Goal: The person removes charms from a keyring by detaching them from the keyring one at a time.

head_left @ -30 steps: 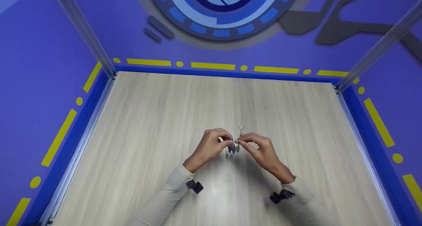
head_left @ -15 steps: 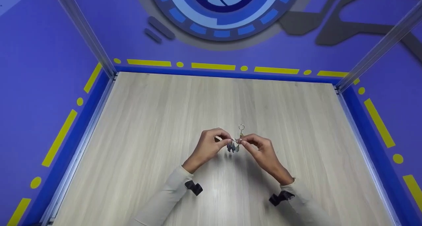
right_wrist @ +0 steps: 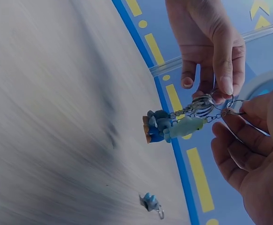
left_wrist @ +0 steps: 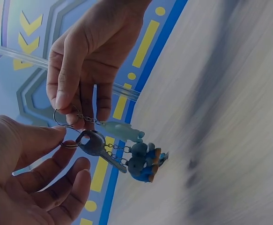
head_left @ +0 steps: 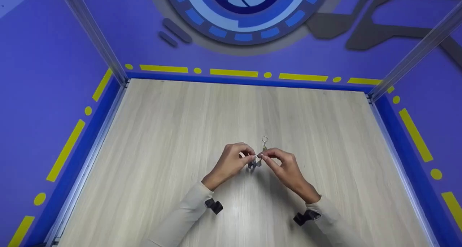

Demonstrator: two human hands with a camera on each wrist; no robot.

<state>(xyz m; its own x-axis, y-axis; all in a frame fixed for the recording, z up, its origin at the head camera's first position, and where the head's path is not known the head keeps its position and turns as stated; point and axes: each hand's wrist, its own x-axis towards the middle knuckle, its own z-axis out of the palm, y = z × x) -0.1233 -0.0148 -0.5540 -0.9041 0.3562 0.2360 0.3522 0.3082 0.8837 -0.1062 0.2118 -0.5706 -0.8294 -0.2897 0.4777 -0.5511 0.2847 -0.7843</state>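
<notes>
My left hand pinches a cluster of metal split rings. A silver key and small blue-grey figures with orange feet hang from this bunch on short chains. Opposite it, my right hand pinches a thin key ring between thumb and fingertips. A pale green figure hangs on a chain from the rings near the right fingertips. The rings meet or overlap between the hands; whether they are linked cannot be told. Fingertips hide part of them.
Another keychain with a blue-grey figure lies on the table; its ring shows beyond my right hand. The wooden tabletop is bounded by blue panels at the back and sides. Each wrist bears a black camera.
Both hands have shifted slightly toward me and the fingertips have come a little closer together. The hanging figures have swung slightly. The keychain on the table has stayed put.
</notes>
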